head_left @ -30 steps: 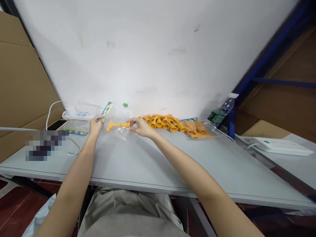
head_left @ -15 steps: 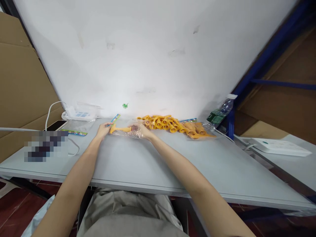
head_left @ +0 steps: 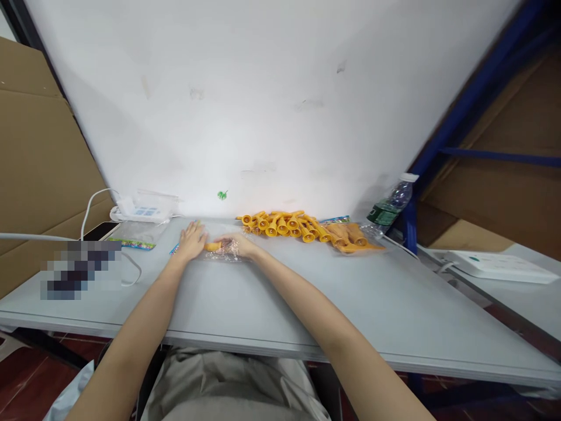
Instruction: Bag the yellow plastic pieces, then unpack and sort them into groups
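Our left hand [head_left: 191, 238] lies spread flat on the table [head_left: 272, 304], palm down and gripping nothing. It presses near a printed card strip [head_left: 174, 250] that peeks out at its outer edge. Our right hand [head_left: 239, 245] rests just beside it, fingers curled over a clear bag [head_left: 225, 251]. We cannot tell whether they pinch the film or only weigh on it. The orange plastic toy [head_left: 212, 247] lies between the two hands, with only a short stretch of it showing, apparently inside the bag.

We judge the slippery film to be the main risk. If either hand shifts sideways, the bag could slide on the smooth top and the toy could work back out of its mouth. Pressing hard with a flat palm might crease the card strip or set it crooked. The hands also work far from our body, at full reach, so fine control is poorer there.

Close behind the right hand lies a heap of loose orange toys [head_left: 280, 223], which a careless sweep could scatter, and to its right more toys already in bags [head_left: 350, 235]. A water bottle [head_left: 390, 204] leans at the far right corner, near enough to be knocked. To the left are a stack of empty bags [head_left: 135, 234], a white power strip [head_left: 140, 210], a phone [head_left: 99, 230] and a loop of white cable [head_left: 131, 266] that could catch a forearm.

The table is pale grey and smooth, set against a white wall [head_left: 263, 117] bearing a small green mark [head_left: 222, 195]. Cardboard [head_left: 35, 152] stands at the left, a blue steel rack [head_left: 438, 158] at the right, and a second power strip [head_left: 499, 264] lies on a neighbouring surface.
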Tool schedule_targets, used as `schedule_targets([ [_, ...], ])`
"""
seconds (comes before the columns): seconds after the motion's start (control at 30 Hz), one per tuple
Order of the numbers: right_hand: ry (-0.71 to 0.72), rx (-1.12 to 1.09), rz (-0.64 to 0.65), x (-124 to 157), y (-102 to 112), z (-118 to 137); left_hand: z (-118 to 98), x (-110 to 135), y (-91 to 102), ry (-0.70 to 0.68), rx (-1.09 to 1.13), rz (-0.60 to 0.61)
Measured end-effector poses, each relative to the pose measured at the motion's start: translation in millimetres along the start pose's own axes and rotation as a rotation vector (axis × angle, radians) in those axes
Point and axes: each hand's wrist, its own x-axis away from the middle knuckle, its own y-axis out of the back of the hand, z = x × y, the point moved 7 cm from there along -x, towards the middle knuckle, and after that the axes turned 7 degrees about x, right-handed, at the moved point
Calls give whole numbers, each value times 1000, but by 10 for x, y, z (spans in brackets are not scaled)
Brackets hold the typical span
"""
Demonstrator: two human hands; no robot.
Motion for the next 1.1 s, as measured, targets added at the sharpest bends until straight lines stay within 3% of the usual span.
schedule_targets([
  [0.13,-6,85,51,33,193,148,-13,12,-154,36,-49,177],
  [0.27,-192,252,34,97,601,180,7,-4,-153,103,-63,209],
  [0.37,-322,314,-207,134,960,160,19,-20,-158,124,-65,205],
  [0.47,-295,484,-521,154,1181,207,53,-45,-166,124,-73,179],
  [0.53,-245,605,-551,107,1148,218,97,-62,-166,123,-84,168],
  [0.7,-346,852,-306,-47,918,65,261,-78,-125,146,-94,177],
  [0.8,-401,951,-233,-76,861,11,331,-78,-95,152,-76,180],
  [1.1,-474,905,-346,-46,973,-97,403,-107,-71,156,-80,150],
])
